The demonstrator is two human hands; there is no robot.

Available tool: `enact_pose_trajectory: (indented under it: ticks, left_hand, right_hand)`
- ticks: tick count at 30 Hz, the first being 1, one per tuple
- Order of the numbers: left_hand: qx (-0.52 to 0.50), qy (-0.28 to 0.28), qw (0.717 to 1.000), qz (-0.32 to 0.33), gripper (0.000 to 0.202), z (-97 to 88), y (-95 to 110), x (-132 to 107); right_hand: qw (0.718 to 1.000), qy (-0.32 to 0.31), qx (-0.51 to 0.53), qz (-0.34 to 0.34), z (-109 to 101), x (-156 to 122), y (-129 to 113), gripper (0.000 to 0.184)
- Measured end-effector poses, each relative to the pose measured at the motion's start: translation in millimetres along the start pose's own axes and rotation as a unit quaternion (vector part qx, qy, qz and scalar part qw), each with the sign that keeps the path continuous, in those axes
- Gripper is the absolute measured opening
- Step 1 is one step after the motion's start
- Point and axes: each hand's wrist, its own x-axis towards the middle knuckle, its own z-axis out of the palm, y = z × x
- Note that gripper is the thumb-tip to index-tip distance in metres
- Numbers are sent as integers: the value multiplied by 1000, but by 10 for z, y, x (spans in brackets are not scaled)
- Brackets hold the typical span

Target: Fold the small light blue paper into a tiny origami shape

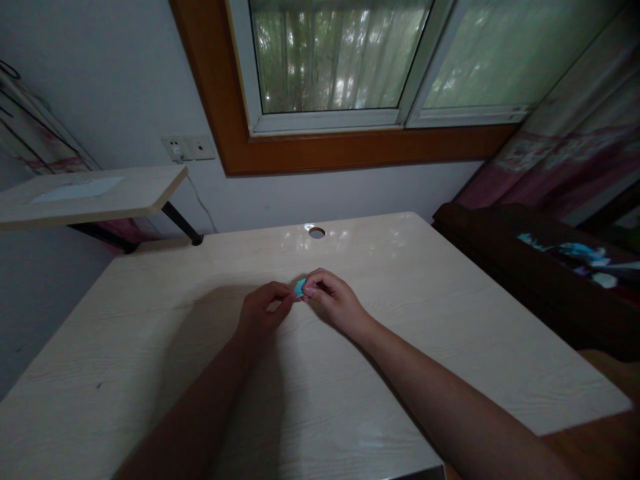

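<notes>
Between my two hands, just above the pale wood-grain desk (380,400), is a small turquoise piece (299,288), perhaps folded paper; its exact kind is too small to make out. My left hand (264,308) pinches its left side between thumb and forefinger. On the other side, my right hand (334,299) is closed with curled fingers on the right end. The fingers cover much of the piece, and both hands meet near the middle of the desk.
A raised shelf (170,179) on black legs stands at the desk's back left. Beyond my hands is a round cable hole (317,233). A wall socket (187,148) with a white cord is at the back. Dark furniture (500,267) borders the right side.
</notes>
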Motion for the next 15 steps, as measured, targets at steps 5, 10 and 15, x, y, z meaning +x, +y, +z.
enact_pose_trajectory:
  ticks: [5,10,15]
  left_hand:
    - [-121,13,989,-87,19,29,-59,-8]
    - [-154,26,983,-96,24,58,-140,8]
    - [-188,31,978,-87,27,68,-114,20]
  right_hand:
    - [999,-13,-36,-34,-17,-1,-29,8]
    - [994,-27,-73,-74,-27,16,-74,9]
    - [991,-26,-91,-90,-44,26,-76,8]
